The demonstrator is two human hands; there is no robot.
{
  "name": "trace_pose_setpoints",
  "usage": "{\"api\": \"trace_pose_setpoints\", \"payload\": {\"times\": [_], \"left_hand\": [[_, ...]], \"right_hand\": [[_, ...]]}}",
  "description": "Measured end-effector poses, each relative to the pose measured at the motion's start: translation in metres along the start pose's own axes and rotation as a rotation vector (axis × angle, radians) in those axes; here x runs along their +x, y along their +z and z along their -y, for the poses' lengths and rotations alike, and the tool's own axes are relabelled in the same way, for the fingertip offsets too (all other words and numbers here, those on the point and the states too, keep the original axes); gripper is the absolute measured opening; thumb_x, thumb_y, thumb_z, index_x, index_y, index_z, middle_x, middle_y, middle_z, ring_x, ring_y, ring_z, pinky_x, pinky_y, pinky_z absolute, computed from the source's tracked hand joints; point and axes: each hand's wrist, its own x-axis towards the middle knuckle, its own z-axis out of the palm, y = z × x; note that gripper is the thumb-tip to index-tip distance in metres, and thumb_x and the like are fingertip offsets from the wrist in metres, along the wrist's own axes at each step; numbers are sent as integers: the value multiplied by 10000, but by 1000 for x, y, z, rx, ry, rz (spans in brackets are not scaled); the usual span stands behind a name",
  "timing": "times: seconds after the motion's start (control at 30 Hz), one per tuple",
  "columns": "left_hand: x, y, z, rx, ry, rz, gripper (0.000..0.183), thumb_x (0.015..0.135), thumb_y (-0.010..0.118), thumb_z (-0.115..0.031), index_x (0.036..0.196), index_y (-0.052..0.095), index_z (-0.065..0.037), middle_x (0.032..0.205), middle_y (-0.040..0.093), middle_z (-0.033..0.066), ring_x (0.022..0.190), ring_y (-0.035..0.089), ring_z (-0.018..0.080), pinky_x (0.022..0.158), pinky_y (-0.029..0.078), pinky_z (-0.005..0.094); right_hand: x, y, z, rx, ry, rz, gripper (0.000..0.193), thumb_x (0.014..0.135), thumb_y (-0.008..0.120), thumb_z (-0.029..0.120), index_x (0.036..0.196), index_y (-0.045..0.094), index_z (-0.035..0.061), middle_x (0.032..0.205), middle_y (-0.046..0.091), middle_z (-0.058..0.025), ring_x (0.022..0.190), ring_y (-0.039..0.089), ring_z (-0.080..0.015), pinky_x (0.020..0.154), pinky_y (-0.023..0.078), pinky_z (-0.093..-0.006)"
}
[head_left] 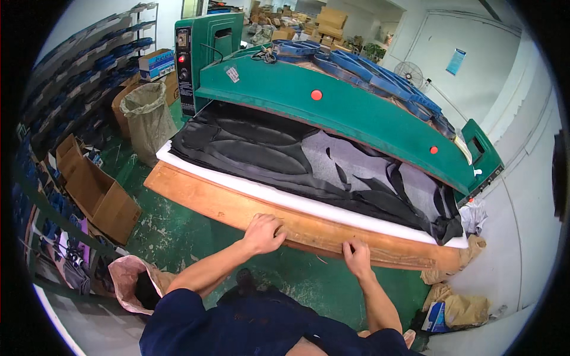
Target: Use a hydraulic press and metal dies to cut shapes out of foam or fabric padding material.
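Observation:
My left hand (264, 234) is closed over the near edge of a long wooden board (205, 194). Farther right along that same edge, my right hand (357, 257) grips the board too, its fingers curled over the top. A white pad (237, 183) lies on the board. Spread over the pad are black fabric pieces (249, 148) with oval shapes, and a grey textile panel (362, 164) shows between dark strips at the right. The board's far side reaches under the beam of a green press machine (267, 83), where the fabric's back edge is hidden.
Blue cutting dies (362, 65) are piled on the press, which has red buttons (316, 95). At left stand a sack (148, 115), an open cardboard box (104, 196) and a loaded rack (89, 65). A pink sack (127, 282) is near my left arm; a white wall (504, 225) closes the right.

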Motion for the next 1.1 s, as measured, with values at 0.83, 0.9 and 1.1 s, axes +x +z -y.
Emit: {"api": "trace_pose_setpoints", "payload": {"times": [0.83, 0.9, 1.1], "left_hand": [[548, -184, 85, 680, 285, -118, 504, 830, 687, -322, 1202, 631, 13, 1170, 655, 257, 1109, 626, 393, 977, 488, 434], [567, -168, 101, 635, 60, 42, 495, 832, 654, -370, 1153, 658, 8, 1116, 669, 263, 1091, 634, 390, 951, 496, 435], [588, -167, 114, 702, 62, 86, 341, 835, 617, -297, 965, 699, 7, 957, 692, 265, 976, 666, 404, 860, 520, 473]], "right_hand": [[29, -20, 11, 156, 270, 230, 200, 748, 806, 99, 630, 649, 63, 609, 635, -87, 543, 611, -269, 514, 461, -372], [28, -21, 14, 130, 296, 214, 203, 749, 805, 97, 629, 644, 67, 607, 633, -85, 541, 610, -267, 514, 460, -370], [31, -22, 21, 58, 290, 171, 213, 751, 798, 90, 626, 627, 75, 612, 636, -82, 542, 610, -270, 516, 460, -371]]}}
